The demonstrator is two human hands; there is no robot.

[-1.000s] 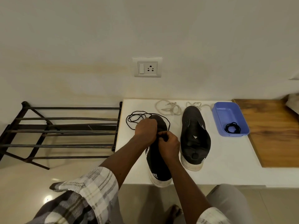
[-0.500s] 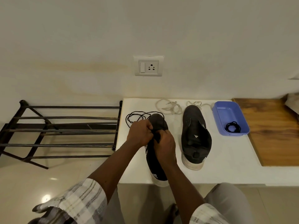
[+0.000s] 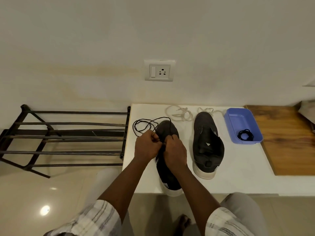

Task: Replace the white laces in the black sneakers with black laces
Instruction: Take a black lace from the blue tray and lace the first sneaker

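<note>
Two black sneakers lie on a white table (image 3: 238,176). Over the lacing area of the left sneaker (image 3: 167,174) my left hand (image 3: 146,145) and my right hand (image 3: 174,151) sit close together, each pinching the black lace (image 3: 144,124). The lace loops loosely on the table past the toe, to the left. The eyelets are hidden by my hands. The right sneaker (image 3: 207,143) stands unlaced, its tongue open. Two white laces (image 3: 179,113) lie near the wall behind the shoes. A second black lace (image 3: 245,134) is coiled in a blue tray (image 3: 233,116).
A dark metal shoe rack (image 3: 64,138) stands directly left of the table. A wooden board (image 3: 288,140) adjoins the table on the right. A wall socket (image 3: 159,70) is above. The left sneaker's heel overhangs the table's front edge.
Both hands have shifted slightly toward the heel and left along the left sneaker, still working the black lace. The lace loop beyond the toe has changed shape.
</note>
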